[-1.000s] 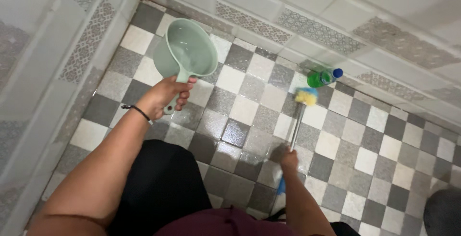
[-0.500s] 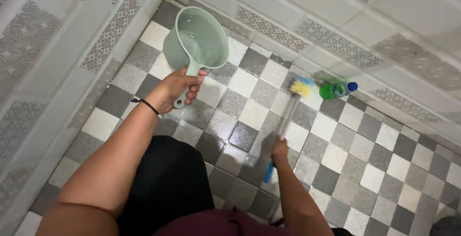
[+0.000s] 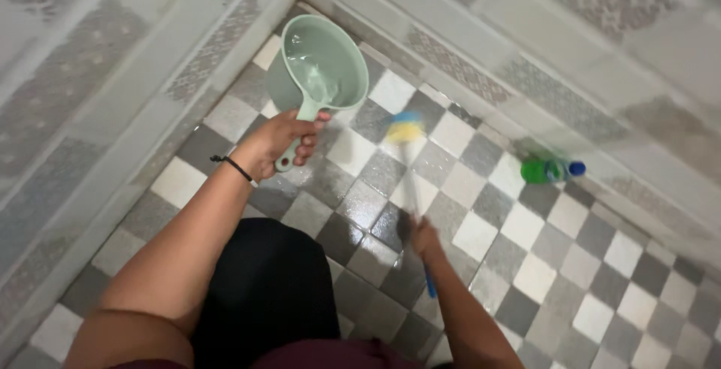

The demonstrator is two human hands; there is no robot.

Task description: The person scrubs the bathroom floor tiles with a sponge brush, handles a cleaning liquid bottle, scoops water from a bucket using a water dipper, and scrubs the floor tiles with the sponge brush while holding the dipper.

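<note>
Gripping green dipper (image 3: 324, 65) near corner, left hand (image 3: 279, 140), right hand (image 3: 425, 238) clutching brush (image 3: 406, 130), open floor (image 3: 571, 279) rightward

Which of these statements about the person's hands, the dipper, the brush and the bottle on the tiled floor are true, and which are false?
1. The left hand grips the handle of a pale green water dipper. True.
2. The dipper is dry inside. False: water shows in its bowl.
3. The right hand holds a long-handled scrub brush whose head is on the floor tiles. True.
4. A red bottle stands upright in the corner. False: a green bottle with a blue cap lies on its side by the wall.
5. The left wrist carries a thin black band. True.
</note>
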